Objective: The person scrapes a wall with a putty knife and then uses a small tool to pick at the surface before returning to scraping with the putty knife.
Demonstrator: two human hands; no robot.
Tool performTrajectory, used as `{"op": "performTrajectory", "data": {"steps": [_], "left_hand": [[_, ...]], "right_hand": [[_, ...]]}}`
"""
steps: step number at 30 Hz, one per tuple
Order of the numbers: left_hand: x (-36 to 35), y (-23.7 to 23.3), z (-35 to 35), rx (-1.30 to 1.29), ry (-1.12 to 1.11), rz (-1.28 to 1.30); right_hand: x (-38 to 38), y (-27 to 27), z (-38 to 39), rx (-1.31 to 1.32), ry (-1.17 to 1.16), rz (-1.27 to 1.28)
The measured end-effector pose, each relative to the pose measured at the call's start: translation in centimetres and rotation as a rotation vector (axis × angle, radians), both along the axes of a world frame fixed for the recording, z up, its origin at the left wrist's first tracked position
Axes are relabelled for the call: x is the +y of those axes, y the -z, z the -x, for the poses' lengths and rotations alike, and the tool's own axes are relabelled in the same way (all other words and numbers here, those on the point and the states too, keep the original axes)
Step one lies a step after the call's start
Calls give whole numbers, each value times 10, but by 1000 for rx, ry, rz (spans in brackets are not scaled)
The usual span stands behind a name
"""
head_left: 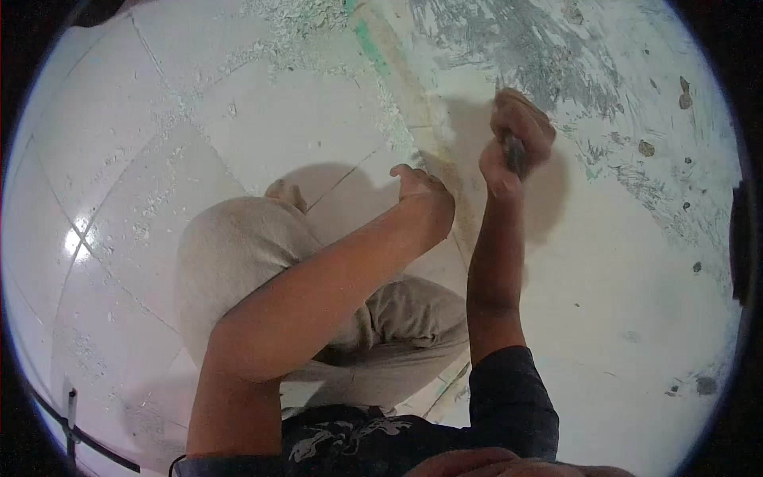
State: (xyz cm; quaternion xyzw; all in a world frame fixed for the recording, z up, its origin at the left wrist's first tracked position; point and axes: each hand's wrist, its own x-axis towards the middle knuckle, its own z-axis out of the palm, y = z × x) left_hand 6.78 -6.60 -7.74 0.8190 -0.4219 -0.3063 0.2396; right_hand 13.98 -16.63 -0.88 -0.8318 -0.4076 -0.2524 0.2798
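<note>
My right hand [520, 131] is closed round the dark handle of a scraper [516, 156], whose butt end sticks out below the fist. Its blade is mostly hidden beyond the knuckles, at the lower edge of a grey scraped patch [548, 60] on the pale painted wall [604, 286]. My left hand [421, 187] holds nothing and hovers near the foot of the wall, with a finger and thumb stretched out apart. The forearm of that hand crosses over my bent knee [238, 246].
Pale floor tiles [278, 119] lie on the left, strewn with paint flakes [306, 24], thickest at the top. A strip with green paint [369, 44] runs along the wall's foot. Dark pits [646, 148] dot the wall. At lower left is a black cable [87, 439].
</note>
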Motion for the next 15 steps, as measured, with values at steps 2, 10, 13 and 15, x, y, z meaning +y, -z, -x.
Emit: {"op": "performTrajectory", "data": {"steps": [2, 10, 13, 15], "left_hand": [[-2, -2, -1, 8, 69, 5], [-3, -11, 5, 17, 65, -6], [0, -11, -6, 71, 68, -24], [1, -9, -4, 39, 73, -16]], "right_hand": [[-17, 18, -12, 171, 124, 241], [4, -4, -2, 227, 146, 227], [5, -11, 8, 136, 148, 55], [-12, 11, -2, 173, 170, -145]]}}
